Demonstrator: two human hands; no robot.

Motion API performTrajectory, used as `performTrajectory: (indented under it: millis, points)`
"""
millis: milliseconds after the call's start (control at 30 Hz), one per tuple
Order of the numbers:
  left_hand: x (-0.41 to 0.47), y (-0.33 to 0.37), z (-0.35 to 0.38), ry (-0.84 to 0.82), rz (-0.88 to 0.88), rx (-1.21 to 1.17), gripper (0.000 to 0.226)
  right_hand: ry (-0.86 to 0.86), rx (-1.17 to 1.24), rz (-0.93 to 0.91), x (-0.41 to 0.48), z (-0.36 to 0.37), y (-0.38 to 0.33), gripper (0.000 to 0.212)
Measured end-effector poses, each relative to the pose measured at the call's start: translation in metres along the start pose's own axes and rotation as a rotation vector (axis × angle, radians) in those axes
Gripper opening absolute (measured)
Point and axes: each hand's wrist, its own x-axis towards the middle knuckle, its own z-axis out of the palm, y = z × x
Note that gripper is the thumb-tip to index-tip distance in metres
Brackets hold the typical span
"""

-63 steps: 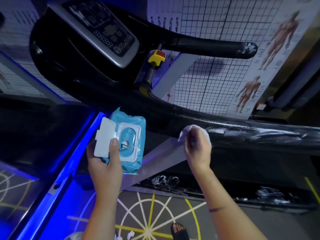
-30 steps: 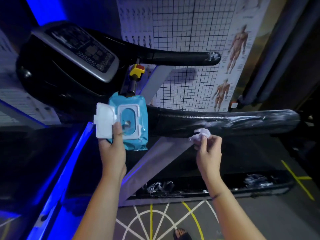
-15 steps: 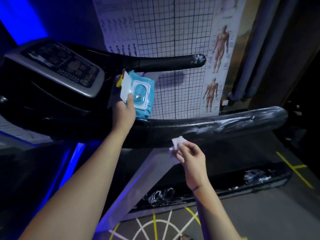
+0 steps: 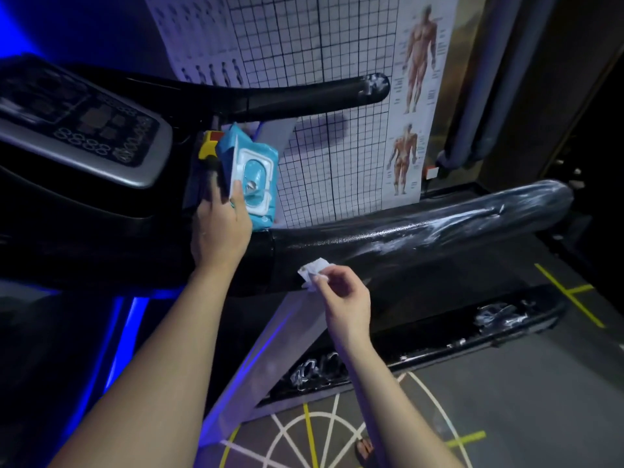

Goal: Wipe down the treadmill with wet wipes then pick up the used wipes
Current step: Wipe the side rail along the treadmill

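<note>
Wipe (image 4: 312,269): crumpled, at near handrail (image 4: 422,231).
Right hand (image 4: 347,298): pinching wipe at fingertips.
Left hand (image 4: 221,231): curled round pack (image 4: 253,170), beside console (image 4: 84,130).

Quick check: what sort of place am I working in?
Most likely a gym or fitness studio: a treadmill with console and handrail, muscle posters beside a grid chart on the wall, and painted floor markings.

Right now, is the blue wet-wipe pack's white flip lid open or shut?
Open: white flip lid swung aside, baring the oval opening of the blue wet-wipe pack.
</note>
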Motion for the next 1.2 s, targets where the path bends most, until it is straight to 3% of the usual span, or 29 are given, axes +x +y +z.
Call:
performTrajectory:
  millis: [233,400,633,867,933,1033,1200]
  points:
    - [-0.001,0.002,0.003,0.002,0.015,0.044,0.056,0.105,-0.330,-0.229,0.003,0.005,0.007,0.018]
    - [0.001,-0.001,0.005,0.007,0.017,0.062,0.056,0.158,-0.269,-0.219,0.010,-0.006,0.010,0.015]
    - [0.000,-0.002,0.005,0.002,0.051,0.109,0.055,0.435,-0.123,-0.108,0.034,-0.034,-0.001,0.010]
    - [-0.005,0.003,0.003,0.000,0.063,0.104,0.054,0.586,-0.105,-0.090,0.040,-0.059,-0.015,0.016]
    - [-0.004,0.003,0.003,0.005,0.050,0.096,0.054,0.533,-0.084,-0.062,0.035,-0.057,-0.017,0.014]
    - [-0.003,0.003,0.004,0.021,0.052,0.091,0.054,0.268,-0.006,-0.060,0.025,-0.047,-0.018,0.008]
    - [-0.003,0.002,0.005,0.018,0.045,0.105,0.054,-0.107,-0.152,-0.093,0.010,-0.027,-0.002,0.015]
